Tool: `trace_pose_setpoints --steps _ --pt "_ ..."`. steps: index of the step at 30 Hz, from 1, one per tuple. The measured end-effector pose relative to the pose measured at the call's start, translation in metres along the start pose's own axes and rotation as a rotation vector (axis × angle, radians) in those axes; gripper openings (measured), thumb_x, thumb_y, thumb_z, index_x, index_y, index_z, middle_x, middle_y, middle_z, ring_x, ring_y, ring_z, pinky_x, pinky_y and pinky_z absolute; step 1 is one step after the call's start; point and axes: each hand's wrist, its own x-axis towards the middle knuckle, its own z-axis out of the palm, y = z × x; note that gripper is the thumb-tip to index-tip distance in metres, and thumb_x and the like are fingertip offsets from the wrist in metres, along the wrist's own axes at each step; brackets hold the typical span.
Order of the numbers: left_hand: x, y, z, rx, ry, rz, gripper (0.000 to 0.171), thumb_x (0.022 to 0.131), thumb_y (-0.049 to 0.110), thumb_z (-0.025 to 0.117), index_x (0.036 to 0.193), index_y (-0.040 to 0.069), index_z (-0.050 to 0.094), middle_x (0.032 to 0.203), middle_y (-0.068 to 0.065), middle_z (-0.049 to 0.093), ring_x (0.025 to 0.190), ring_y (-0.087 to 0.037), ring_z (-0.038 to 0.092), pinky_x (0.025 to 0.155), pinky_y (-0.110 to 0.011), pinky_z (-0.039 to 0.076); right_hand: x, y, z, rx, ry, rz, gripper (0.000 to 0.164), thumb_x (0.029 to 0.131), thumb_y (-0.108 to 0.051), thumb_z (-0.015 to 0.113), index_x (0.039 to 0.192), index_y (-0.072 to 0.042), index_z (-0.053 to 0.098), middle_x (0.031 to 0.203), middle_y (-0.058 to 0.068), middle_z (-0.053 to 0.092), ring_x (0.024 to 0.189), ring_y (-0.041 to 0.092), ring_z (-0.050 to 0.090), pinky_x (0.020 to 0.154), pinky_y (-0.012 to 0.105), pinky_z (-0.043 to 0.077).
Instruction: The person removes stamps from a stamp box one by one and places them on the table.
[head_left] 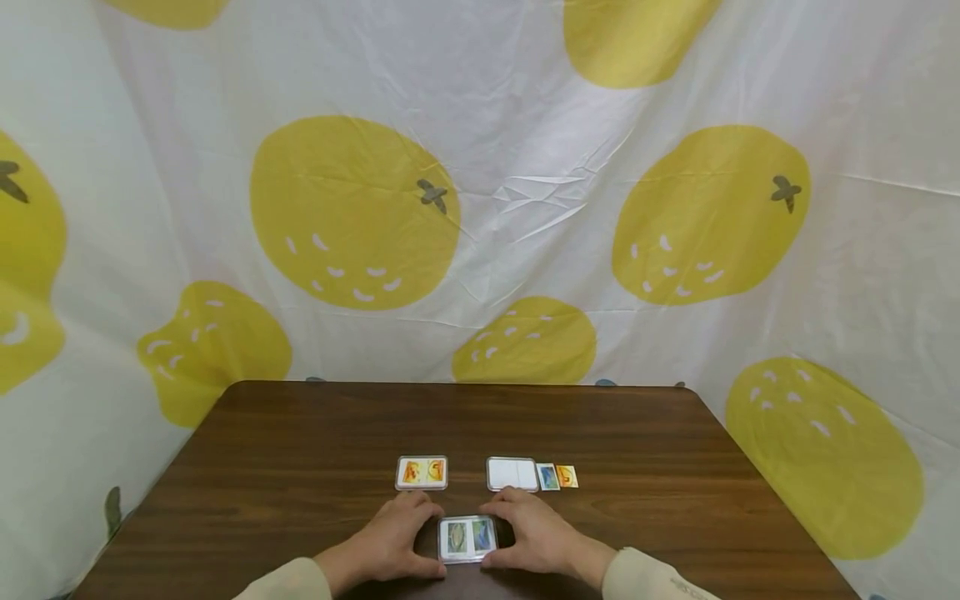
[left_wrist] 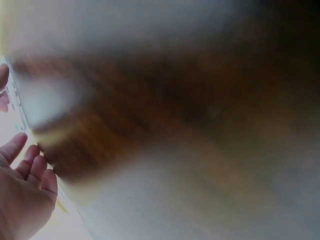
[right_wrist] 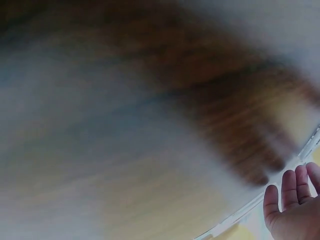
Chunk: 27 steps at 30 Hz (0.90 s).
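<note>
Brown wood grain covers the table (head_left: 315, 467), and of the three clear-rimmed cases lying on it, two look finished: the near case (head_left: 467, 538), between the hands, shows a green and blue pair of pictures, and the orange-picture case (head_left: 402, 472), farther off and to the left, shows a pair in orange and yellow. What seems left is the blank case (head_left: 510, 473), farther off and to the right, which shows only white; just beside it lies a loose blue card (head_left: 549, 477), then a loose orange card (head_left: 567, 477). By that count the work looks about two-thirds through, though that these cards belong in the white case is only a guess. Left hand (head_left: 393, 537) and right hand (head_left: 542, 533) flank the near case, each spread wide, thumb toward its near corner and fingers toward its far one; whether they press on its rim is too fine to tell. Only the head view gives this layout and the pictures. Both wrist views are largely brown and grey blur, yet they show the fingers from another side: the left has them loosely bent beside a pale edge, the right has four relaxed in a row, with nothing visible in them.
</note>
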Motion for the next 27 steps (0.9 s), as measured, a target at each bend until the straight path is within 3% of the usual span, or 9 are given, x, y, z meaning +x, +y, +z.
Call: trace_pose_setpoints --steps 9,27 --pt "0.0041 0.0005 0.0021 0.057 -0.017 0.007 0.066 0.075 0.058 0.078 0.118 0.01 0.064 0.111 0.003 0.052 0.103 -0.015 0.048 0.087 -0.041 0.042 -0.0006 -0.0018 0.0015 -0.028 -0.006 0.004 0.068 0.079 -0.058 0.075 0.128 -0.012 0.065 0.118 -0.003 0.058 0.109 0.015 0.056 0.094 0.038 0.046" --pt "0.0097 0.0021 0.0003 0.03 -0.074 -0.027 0.055 0.077 0.051 0.078 0.114 0.014 0.062 0.106 0.006 0.048 0.102 -0.015 0.046 0.087 -0.041 0.04 0.0059 -0.0033 0.0002 -0.101 -0.052 0.014 0.065 0.081 -0.058 0.073 0.126 -0.012 0.066 0.12 0.001 0.06 0.117 0.022 0.054 0.1 0.044 0.042"
